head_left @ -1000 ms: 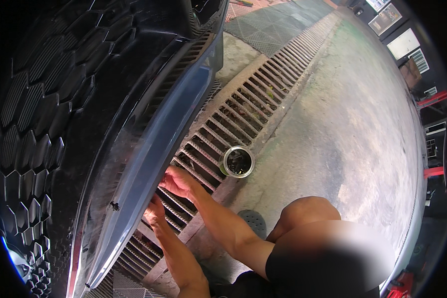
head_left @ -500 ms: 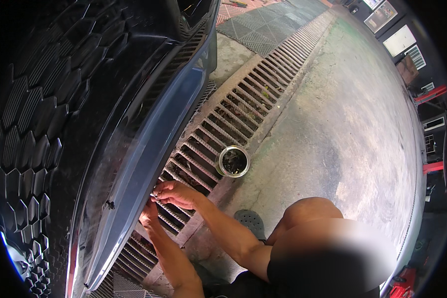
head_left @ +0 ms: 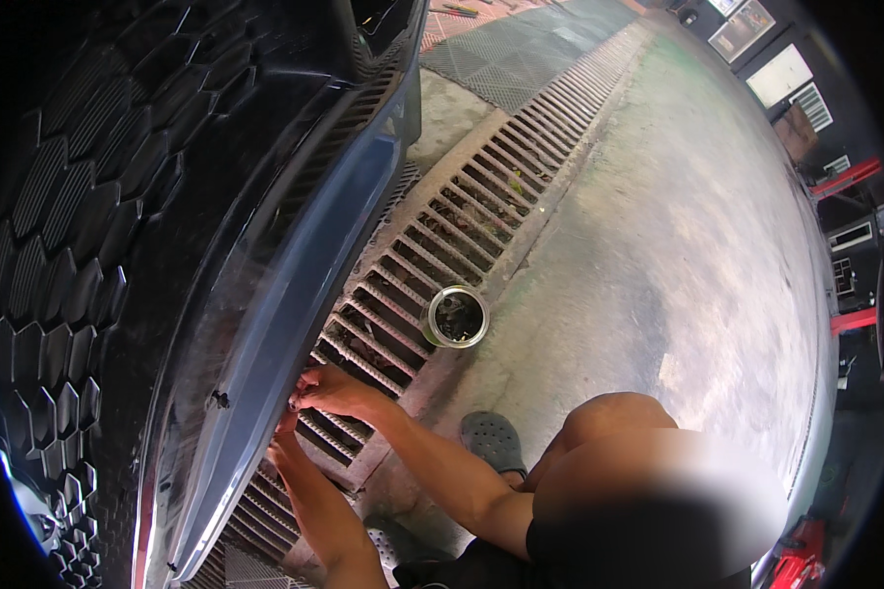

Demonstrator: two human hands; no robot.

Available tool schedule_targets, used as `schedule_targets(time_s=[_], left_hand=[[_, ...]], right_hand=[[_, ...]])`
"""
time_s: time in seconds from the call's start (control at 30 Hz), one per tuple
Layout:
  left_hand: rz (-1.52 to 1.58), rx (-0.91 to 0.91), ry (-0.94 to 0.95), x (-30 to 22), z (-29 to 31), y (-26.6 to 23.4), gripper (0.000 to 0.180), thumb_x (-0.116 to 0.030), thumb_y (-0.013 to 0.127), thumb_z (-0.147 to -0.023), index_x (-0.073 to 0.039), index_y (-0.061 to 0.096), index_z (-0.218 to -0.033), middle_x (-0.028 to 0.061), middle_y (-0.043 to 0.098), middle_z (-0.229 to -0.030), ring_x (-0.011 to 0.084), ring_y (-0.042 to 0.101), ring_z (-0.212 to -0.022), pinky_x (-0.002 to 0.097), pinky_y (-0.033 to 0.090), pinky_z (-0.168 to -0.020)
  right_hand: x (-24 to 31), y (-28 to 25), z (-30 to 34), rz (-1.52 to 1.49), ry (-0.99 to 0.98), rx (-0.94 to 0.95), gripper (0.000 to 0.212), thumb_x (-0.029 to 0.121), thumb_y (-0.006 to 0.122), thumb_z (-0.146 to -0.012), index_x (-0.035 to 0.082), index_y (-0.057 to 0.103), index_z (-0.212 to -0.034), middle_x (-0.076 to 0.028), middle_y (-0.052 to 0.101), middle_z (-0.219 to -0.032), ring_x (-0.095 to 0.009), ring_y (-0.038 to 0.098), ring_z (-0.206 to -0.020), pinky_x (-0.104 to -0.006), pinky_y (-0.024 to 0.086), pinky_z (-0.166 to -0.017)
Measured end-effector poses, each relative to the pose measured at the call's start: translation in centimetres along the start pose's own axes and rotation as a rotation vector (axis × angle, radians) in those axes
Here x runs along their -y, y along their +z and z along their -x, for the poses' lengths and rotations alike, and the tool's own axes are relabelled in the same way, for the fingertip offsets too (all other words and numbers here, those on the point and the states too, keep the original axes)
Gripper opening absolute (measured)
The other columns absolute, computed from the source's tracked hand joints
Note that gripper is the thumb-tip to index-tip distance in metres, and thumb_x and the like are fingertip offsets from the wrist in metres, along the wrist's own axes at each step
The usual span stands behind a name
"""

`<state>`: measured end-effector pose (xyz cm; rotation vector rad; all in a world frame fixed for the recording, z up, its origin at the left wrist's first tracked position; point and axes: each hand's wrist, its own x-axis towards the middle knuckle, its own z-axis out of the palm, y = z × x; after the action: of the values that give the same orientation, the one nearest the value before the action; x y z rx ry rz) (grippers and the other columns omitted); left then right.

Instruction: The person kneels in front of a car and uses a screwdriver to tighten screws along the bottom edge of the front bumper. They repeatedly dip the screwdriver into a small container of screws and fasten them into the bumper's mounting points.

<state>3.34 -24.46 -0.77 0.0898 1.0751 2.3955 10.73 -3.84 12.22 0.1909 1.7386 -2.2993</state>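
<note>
I crouch beside a dark car's front bumper [head_left: 295, 265], whose glossy lower lip runs down the left. My right hand [head_left: 332, 393] reaches to the lip's lower edge with its fingertips pinched together; whatever is between them is too small to make out. Just below it, my left hand [head_left: 285, 447] is pressed up under the same edge, its fingers partly hidden by the bumper. A small dark clip [head_left: 221, 400] sits on the lip close to both hands. An open metal tin [head_left: 456, 316] with small dark parts inside stands on the drain grate, an arm's length beyond my right hand.
A long metal drain grate [head_left: 462, 211] runs along the concrete floor [head_left: 658, 255] under the car's nose. My grey clog [head_left: 493, 439] and bare knee [head_left: 609, 422] are by the grate. Red equipment [head_left: 850, 177] and cabinets stand at the far right.
My right hand has moved from the grate up to the bumper's lower edge and bunched its spread fingers. My left hand stays under the edge. The view has shifted slightly.
</note>
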Motion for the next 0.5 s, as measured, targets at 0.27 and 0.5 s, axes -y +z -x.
schedule_targets(time_s=[0.27,0.5], left_hand=[[0.238,-0.012,0.085,0.7,0.7,11.5,0.032,-0.031,0.064,-0.097,-0.001,0.067,-0.105,0.0111,0.068,-0.093,0.0238,0.065,-0.083,0.0349,0.054,-0.067],[-0.234,-0.163,0.367,2.1,-1.2,7.2,0.022,-0.024,0.064,-0.097,-0.002,0.066,-0.100,0.0069,0.067,-0.093,0.0209,0.057,-0.077,0.0336,0.048,-0.066]], right_hand=[[-1.8,-0.6,1.4,0.001,-0.054,-0.155,0.008,0.008,0.068,-0.093,0.001,0.068,-0.089,-0.007,0.068,-0.080,-0.009,0.060,-0.074,-0.0276,0.051,-0.067],[0.0,-3.2,5.6,0.384,-0.106,-0.386,0.028,0.024,0.069,-0.094,-0.002,0.071,-0.104,-0.013,0.075,-0.096,-0.022,0.071,-0.094,-0.0354,0.055,-0.084]])
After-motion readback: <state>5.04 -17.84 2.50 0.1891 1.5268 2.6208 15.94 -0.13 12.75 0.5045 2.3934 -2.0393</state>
